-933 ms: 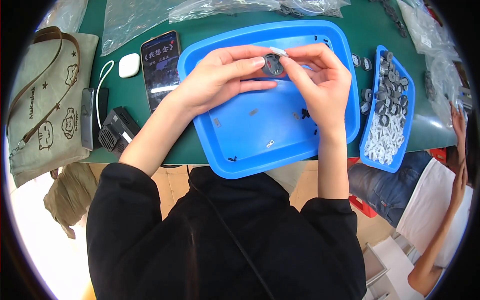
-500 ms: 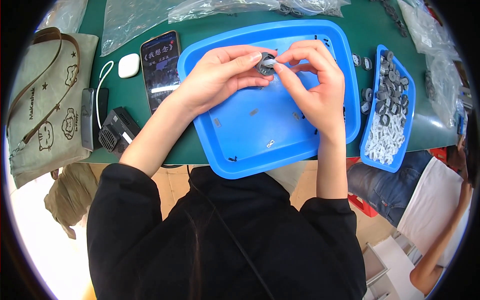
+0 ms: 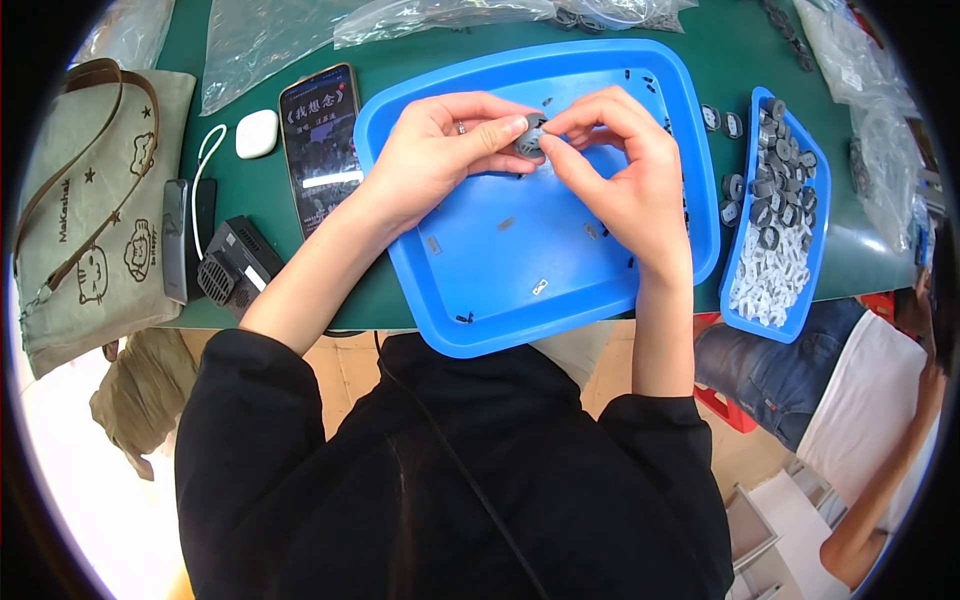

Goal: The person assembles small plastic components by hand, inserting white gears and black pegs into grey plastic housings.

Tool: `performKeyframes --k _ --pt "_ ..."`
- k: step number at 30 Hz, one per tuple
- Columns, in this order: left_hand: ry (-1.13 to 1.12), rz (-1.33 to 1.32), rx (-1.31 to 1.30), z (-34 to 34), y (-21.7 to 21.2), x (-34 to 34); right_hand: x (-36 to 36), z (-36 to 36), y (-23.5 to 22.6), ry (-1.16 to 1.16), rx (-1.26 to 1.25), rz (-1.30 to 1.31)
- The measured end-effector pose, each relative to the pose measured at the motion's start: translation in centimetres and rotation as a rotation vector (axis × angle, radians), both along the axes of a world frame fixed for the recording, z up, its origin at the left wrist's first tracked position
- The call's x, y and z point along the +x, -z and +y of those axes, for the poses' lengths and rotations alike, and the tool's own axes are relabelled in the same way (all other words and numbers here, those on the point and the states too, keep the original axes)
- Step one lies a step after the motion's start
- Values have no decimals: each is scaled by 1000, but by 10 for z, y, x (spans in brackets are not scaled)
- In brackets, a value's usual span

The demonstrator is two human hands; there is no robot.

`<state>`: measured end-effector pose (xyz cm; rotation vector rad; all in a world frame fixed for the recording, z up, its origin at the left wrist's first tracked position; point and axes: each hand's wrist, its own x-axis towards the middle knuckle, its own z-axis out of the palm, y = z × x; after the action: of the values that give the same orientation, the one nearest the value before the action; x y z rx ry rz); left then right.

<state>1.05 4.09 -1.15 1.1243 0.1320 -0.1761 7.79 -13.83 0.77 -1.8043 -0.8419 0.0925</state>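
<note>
Over the far middle of a large blue tray, my left hand grips a small grey round plastic part between thumb and fingers. Something pale shows at the part's middle. My right hand is closed in a pinch, thumb and fingertips touching the part's right side; whether a small piece is also between them is hidden. Below the hands, a small white piece and several small dark bits lie on the tray floor.
A narrow blue tray at the right holds grey rings and white pieces. Left are a phone, a white case, a small black device and a cloth bag. Plastic bags lie behind. Another person is at right.
The right fingertips have shifted slightly left, closer against the grey part. The pale piece that stuck out of it between the fingers now shows less, and the part has turned a little.
</note>
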Motion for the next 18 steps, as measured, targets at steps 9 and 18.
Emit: performKeyframes --k 9,18 --pt "11 -29 128 2 -2 0 -2 3 2 77 59 381" --pt "-111 -75 190 -6 -2 -3 -7 4 3 2 9 379"
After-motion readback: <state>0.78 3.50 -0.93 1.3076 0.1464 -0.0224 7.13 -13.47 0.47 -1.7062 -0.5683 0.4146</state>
